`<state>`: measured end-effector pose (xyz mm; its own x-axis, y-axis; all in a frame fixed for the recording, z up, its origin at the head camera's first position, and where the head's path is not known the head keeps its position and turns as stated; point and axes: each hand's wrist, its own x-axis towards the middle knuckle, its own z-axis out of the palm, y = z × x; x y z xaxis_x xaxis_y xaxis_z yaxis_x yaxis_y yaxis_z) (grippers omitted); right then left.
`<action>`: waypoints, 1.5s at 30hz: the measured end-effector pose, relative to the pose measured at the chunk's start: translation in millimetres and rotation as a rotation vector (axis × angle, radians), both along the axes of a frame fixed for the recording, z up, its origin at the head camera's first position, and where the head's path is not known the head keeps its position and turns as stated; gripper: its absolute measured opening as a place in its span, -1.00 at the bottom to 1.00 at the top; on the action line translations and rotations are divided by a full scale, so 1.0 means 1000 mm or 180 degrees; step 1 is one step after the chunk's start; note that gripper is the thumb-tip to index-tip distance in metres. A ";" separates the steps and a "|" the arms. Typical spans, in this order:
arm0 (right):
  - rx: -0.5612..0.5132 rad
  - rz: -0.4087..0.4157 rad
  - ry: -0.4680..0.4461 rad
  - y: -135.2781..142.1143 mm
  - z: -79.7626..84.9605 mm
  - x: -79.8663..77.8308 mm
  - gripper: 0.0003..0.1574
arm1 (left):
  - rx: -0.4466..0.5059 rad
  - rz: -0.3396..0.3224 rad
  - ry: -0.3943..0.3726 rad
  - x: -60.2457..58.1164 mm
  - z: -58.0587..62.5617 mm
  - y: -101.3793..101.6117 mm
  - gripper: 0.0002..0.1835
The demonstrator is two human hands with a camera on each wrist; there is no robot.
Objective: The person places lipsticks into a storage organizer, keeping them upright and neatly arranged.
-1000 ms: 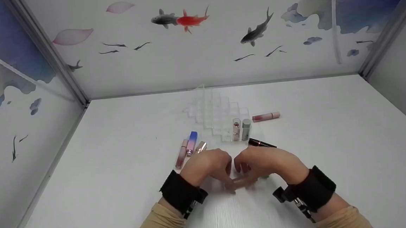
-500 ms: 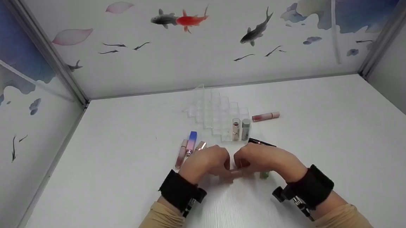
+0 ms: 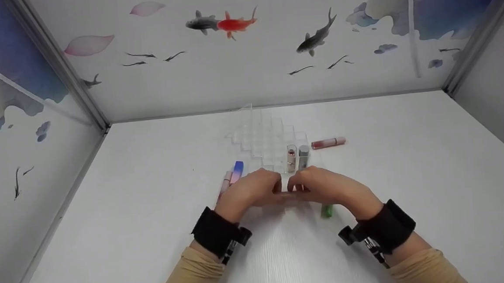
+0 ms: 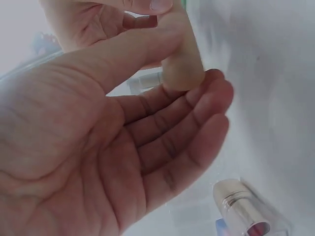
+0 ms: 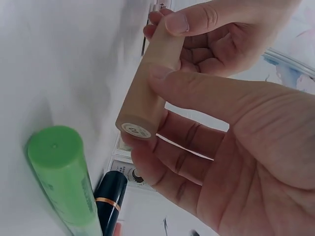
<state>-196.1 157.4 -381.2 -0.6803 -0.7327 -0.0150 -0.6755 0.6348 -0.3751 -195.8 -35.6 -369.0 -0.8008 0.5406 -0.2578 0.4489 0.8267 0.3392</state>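
Observation:
A beige lipstick tube (image 5: 147, 93) lies level between both hands, a round label on its right end. My left hand (image 3: 255, 187) pinches one end with thumb and fingertips, and my right hand (image 3: 329, 187) pinches the other. Just in front of the clear stepped lipstick stand (image 3: 258, 136), the hands hold it low over the table. Two upright lipsticks, one with a clear cap (image 3: 291, 158) and one grey (image 3: 304, 153), occupy its front right slots. Below the right hand is a green tube (image 3: 326, 211), beside a black lipstick (image 5: 110, 196) seen in the right wrist view.
A pink lip gloss (image 3: 328, 143) lies right of the stand. Left of it are a blue-and-pink tube (image 3: 237, 171) and another pink gloss (image 3: 225, 184), partly behind the left hand. The left wrist view shows a gold lipstick (image 4: 241, 206). Printed panels (image 3: 247, 71) wall the table.
Both hands have moved forward, toward the stand, together with the beige lipstick tube. More of the green tube shows now, while the hands cover the black and gold lipsticks in the head view.

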 end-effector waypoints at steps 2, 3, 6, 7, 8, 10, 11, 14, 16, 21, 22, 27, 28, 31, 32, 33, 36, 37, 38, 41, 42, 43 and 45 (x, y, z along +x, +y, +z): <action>-0.0110 -0.0031 0.0067 0.001 0.000 -0.001 -0.96 | 0.0258 -0.0004 0.0141 -0.001 0.002 -0.003 -0.77; -0.0166 -0.0052 0.0097 0.001 0.001 -0.001 -0.96 | 0.0400 0.0020 0.0197 -0.002 0.003 -0.004 -0.77; -0.0313 -0.0165 0.0162 0.003 0.002 -0.001 -0.94 | 0.0781 0.0116 0.0313 -0.004 0.006 -0.007 -0.77; -0.0356 -0.0201 0.0200 0.004 0.003 -0.001 -0.93 | 0.0877 0.0150 0.0343 -0.005 0.008 -0.007 -0.77; -0.0403 -0.0232 0.0226 0.004 0.003 -0.002 -0.93 | 0.0963 0.0181 0.0380 -0.005 0.009 -0.007 -0.77; -0.0481 -0.0297 0.0268 0.004 0.005 -0.002 -0.91 | 0.1085 0.0246 0.0450 -0.006 0.011 -0.007 -0.77; -0.0524 -0.0309 0.0304 0.004 0.005 -0.002 -0.90 | 0.1138 0.0279 0.0475 -0.006 0.012 -0.007 -0.77; -0.0671 -0.0325 0.0413 0.004 0.006 -0.002 -0.86 | 0.1285 0.0345 0.0579 -0.006 0.013 -0.007 -0.75; -0.0773 -0.0347 0.0488 0.004 0.007 -0.002 -0.85 | 0.1394 0.0362 0.0651 -0.006 0.013 -0.007 -0.75; -0.0958 -0.0473 0.0640 0.003 0.009 -0.004 -0.82 | 0.1816 0.0394 0.0750 -0.008 0.013 -0.005 -0.70; -0.0990 -0.0501 0.0667 0.003 0.009 -0.004 -0.80 | 0.1924 0.0401 0.0755 -0.008 0.013 -0.004 -0.70; -0.1190 -0.0662 0.0726 0.001 0.009 -0.002 -0.74 | 0.2377 0.0423 0.0786 -0.009 0.010 -0.003 -0.67; -0.1232 -0.0691 0.0737 0.001 0.009 -0.001 -0.73 | 0.2425 0.0442 0.0803 -0.009 0.010 -0.003 -0.66; -0.1322 -0.0776 0.0766 -0.001 0.008 0.000 -0.71 | 0.2482 0.0546 0.0845 -0.008 0.009 -0.002 -0.64; -0.1343 -0.0802 0.0782 -0.002 0.008 0.000 -0.70 | 0.2479 0.0585 0.0871 -0.008 0.009 -0.002 -0.64; -0.1360 -0.0827 0.0801 -0.002 0.008 0.000 -0.69 | 0.2483 0.0622 0.0887 -0.007 0.009 -0.001 -0.64; -0.1421 -0.0904 0.0848 -0.004 0.006 -0.001 -0.68 | 0.2504 0.0685 0.0978 -0.007 0.009 0.000 -0.65; -0.1445 -0.0934 0.0862 -0.004 0.006 -0.001 -0.68 | 0.2523 0.0682 0.1013 -0.007 0.009 0.001 -0.66; -0.1462 -0.0969 0.0874 -0.005 0.006 -0.001 -0.67 | 0.2550 0.0669 0.1044 -0.007 0.009 0.002 -0.67; -0.1530 -0.1078 0.0864 -0.005 0.007 0.000 -0.62 | 0.2642 0.0616 0.1120 -0.006 0.008 0.005 -0.71; -0.1557 -0.1106 0.0863 -0.006 0.007 0.001 -0.60 | 0.2676 0.0590 0.1139 -0.006 0.007 0.006 -0.72; -0.1583 -0.1135 0.0863 -0.006 0.008 0.001 -0.59 | 0.2715 0.0563 0.1158 -0.006 0.007 0.008 -0.73; -0.1645 -0.1178 0.0875 -0.006 0.009 0.001 -0.57 | 0.2787 0.0521 0.1209 -0.006 0.006 0.010 -0.75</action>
<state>-194.8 151.8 -371.9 -0.8161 -0.3185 0.4822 -0.5628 0.6278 -0.5377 -201.4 -25.6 -363.3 -0.8301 0.2924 0.4747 0.5574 0.4121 0.7208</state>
